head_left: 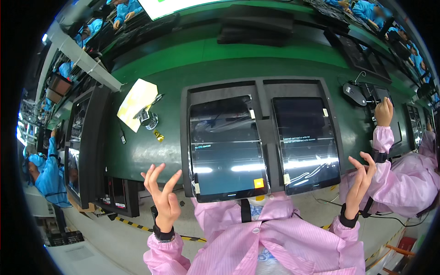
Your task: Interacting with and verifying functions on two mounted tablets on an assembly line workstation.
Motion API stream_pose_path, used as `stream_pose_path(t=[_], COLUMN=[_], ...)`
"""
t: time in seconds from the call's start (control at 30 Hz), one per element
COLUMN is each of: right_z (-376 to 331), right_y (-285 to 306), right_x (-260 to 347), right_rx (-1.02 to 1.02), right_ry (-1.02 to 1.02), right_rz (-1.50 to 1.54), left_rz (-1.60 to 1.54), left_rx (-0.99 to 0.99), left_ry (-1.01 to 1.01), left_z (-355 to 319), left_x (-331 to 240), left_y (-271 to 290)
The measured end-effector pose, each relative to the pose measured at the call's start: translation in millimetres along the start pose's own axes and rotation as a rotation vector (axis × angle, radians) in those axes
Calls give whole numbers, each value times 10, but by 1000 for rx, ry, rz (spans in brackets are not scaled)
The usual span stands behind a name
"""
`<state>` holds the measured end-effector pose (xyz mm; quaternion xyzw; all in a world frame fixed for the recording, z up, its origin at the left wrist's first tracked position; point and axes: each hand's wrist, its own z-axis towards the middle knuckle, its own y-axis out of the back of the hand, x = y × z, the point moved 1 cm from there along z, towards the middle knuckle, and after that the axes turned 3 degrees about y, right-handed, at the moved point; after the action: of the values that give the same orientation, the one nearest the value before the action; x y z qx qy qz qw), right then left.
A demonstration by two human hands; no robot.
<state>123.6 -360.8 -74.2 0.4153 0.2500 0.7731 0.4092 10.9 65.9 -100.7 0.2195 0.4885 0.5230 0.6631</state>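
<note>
Two dark tablets lie side by side in a black foam tray [185,137] in front of me. The larger left tablet [227,156] has a yellow sticker near its lower right corner and clear film over its screen. On the right tablet [309,146] the screen shows small lines of text, with pale tabs at its edges. My left hand [164,195] is raised off the tray's lower left side, fingers spread, holding nothing. My right hand [360,181] hovers past the tray's lower right corner, fingers apart and empty. Neither hand touches a tablet.
Left of the tray lie a yellow-white paper sheet [137,103], a small clear container [149,120] and a short cable plug [122,137]. A black rack [82,151] stands farther left. At right are a black mouse [354,94] and a co-worker's hand [384,112] in a pink sleeve.
</note>
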Motion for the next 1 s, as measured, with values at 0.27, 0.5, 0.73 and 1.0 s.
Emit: stream_pose_path(t=[0.27, 0.5, 0.73, 1.0], right_z=[244, 436, 627, 596], right_y=[-235, -394, -694, -706], right_x=[-255, -284, -348, -417], right_rx=[143, 336, 367, 333], right_ry=[-29, 143, 128, 108], right_rz=[138, 134, 364, 427], left_rz=[-51, -45, -42, 25], left_rx=[308, 66, 132, 136], left_ry=[-35, -58, -86, -104], left_z=[156, 78, -132, -40], left_x=[-176, -162, -91, -98], left_y=[-218, -153, -88, -66])
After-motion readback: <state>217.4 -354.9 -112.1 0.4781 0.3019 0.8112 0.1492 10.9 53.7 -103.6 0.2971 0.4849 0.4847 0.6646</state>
